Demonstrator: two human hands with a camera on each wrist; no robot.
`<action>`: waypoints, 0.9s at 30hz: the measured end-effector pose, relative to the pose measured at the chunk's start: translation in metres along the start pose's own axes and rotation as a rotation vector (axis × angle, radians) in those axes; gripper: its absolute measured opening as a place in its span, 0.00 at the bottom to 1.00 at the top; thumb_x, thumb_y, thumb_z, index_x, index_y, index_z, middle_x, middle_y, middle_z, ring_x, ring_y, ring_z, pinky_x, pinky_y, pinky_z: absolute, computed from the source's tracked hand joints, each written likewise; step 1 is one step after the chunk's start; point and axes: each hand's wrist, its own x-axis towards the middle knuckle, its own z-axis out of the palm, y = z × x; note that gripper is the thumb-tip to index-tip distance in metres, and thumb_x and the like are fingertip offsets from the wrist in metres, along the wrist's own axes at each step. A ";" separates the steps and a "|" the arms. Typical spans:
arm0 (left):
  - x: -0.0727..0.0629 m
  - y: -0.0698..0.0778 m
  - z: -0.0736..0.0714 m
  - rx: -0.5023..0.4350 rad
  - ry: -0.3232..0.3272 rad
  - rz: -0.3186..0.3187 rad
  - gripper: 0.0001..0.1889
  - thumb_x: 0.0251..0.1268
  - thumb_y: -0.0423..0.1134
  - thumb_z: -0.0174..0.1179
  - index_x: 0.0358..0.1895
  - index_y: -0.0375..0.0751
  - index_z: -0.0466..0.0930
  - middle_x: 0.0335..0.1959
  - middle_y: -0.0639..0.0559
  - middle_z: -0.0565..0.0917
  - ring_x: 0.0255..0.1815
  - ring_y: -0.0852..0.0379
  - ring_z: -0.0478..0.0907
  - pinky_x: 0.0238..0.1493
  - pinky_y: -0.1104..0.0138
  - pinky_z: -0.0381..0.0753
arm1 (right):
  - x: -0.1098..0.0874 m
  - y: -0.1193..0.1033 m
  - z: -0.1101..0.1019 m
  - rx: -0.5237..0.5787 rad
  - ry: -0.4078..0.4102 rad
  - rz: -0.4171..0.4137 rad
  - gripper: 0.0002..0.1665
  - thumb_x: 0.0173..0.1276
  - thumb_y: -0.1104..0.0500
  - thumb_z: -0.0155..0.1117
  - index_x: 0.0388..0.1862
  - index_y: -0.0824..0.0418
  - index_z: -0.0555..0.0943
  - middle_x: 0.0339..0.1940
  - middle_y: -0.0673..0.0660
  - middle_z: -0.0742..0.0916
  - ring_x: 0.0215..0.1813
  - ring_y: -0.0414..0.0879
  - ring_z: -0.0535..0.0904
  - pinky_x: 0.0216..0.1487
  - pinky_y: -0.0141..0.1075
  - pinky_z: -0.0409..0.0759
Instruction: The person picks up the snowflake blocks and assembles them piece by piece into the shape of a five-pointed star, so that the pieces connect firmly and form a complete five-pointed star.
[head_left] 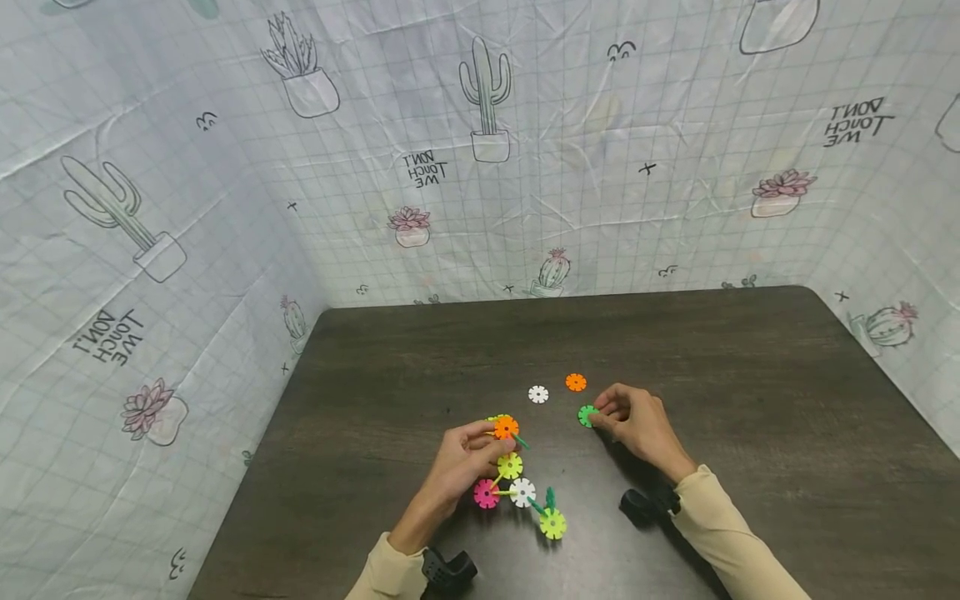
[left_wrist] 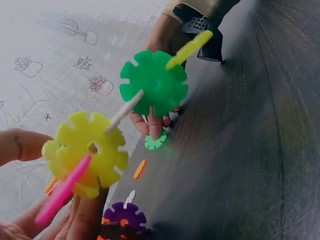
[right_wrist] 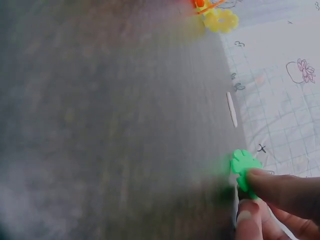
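My left hand [head_left: 467,460] holds a linked chain of notched plastic discs between thumb and fingers. An orange disc [head_left: 506,427] shows at its fingertips. Below it the chain runs through yellow, pink [head_left: 486,494] and white [head_left: 522,492] discs to a yellow-green one [head_left: 553,524]. The left wrist view shows a yellow disc [left_wrist: 67,135] of the chain close up, joined by a white piece to a green disc [left_wrist: 150,70]. Over to the right, my right hand [head_left: 637,423] pinches a single bright green disc [right_wrist: 242,162] by its edge, low at the tabletop.
A loose white disc [head_left: 537,394] and a loose orange disc [head_left: 575,382] lie beyond the hands on the dark wooden table [head_left: 360,375]. Patterned cloth [head_left: 525,200] stands around the table's back and sides. Each wrist carries a black camera mount.
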 end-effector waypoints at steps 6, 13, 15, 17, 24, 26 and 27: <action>0.002 -0.002 0.001 -0.022 0.023 0.012 0.20 0.70 0.40 0.68 0.60 0.33 0.82 0.48 0.38 0.90 0.34 0.63 0.80 0.36 0.71 0.83 | -0.004 -0.005 -0.002 0.083 -0.045 0.018 0.08 0.70 0.63 0.72 0.43 0.66 0.83 0.36 0.61 0.91 0.33 0.44 0.88 0.31 0.32 0.87; 0.003 -0.001 0.003 -0.050 0.044 0.046 0.20 0.70 0.40 0.68 0.59 0.32 0.81 0.47 0.38 0.90 0.33 0.63 0.79 0.36 0.72 0.84 | -0.007 -0.013 -0.004 0.158 -0.056 0.003 0.10 0.71 0.61 0.72 0.44 0.66 0.83 0.37 0.62 0.92 0.34 0.47 0.90 0.34 0.35 0.88; 0.003 0.000 0.003 -0.058 0.043 0.043 0.20 0.70 0.40 0.68 0.59 0.31 0.81 0.48 0.35 0.90 0.33 0.63 0.80 0.35 0.72 0.84 | -0.009 -0.015 -0.004 0.176 -0.065 -0.008 0.11 0.71 0.61 0.73 0.46 0.67 0.83 0.38 0.63 0.92 0.34 0.47 0.90 0.35 0.36 0.89; 0.003 0.000 0.003 -0.066 0.042 0.038 0.20 0.70 0.40 0.68 0.59 0.31 0.81 0.49 0.32 0.89 0.32 0.63 0.80 0.35 0.72 0.84 | -0.010 -0.017 -0.004 0.192 -0.083 -0.020 0.12 0.71 0.61 0.73 0.48 0.67 0.84 0.39 0.63 0.92 0.35 0.47 0.90 0.36 0.36 0.89; 0.005 0.002 0.007 -0.093 0.035 0.025 0.21 0.69 0.40 0.69 0.59 0.31 0.81 0.46 0.37 0.90 0.32 0.63 0.82 0.36 0.70 0.85 | -0.017 -0.028 -0.004 0.244 -0.130 -0.051 0.14 0.71 0.61 0.72 0.52 0.66 0.86 0.42 0.63 0.92 0.38 0.52 0.92 0.39 0.39 0.90; 0.006 0.002 0.008 -0.086 0.027 0.028 0.21 0.68 0.41 0.70 0.58 0.32 0.82 0.47 0.37 0.90 0.33 0.62 0.82 0.36 0.69 0.85 | -0.020 -0.031 -0.003 0.263 -0.144 -0.059 0.14 0.72 0.61 0.71 0.53 0.65 0.86 0.43 0.63 0.92 0.39 0.53 0.92 0.40 0.40 0.90; 0.007 0.002 0.008 -0.082 0.022 0.031 0.20 0.69 0.41 0.70 0.58 0.32 0.82 0.47 0.36 0.90 0.32 0.62 0.82 0.36 0.69 0.85 | -0.021 -0.032 -0.003 0.275 -0.154 -0.062 0.14 0.72 0.60 0.71 0.53 0.65 0.86 0.43 0.64 0.92 0.39 0.54 0.91 0.41 0.40 0.90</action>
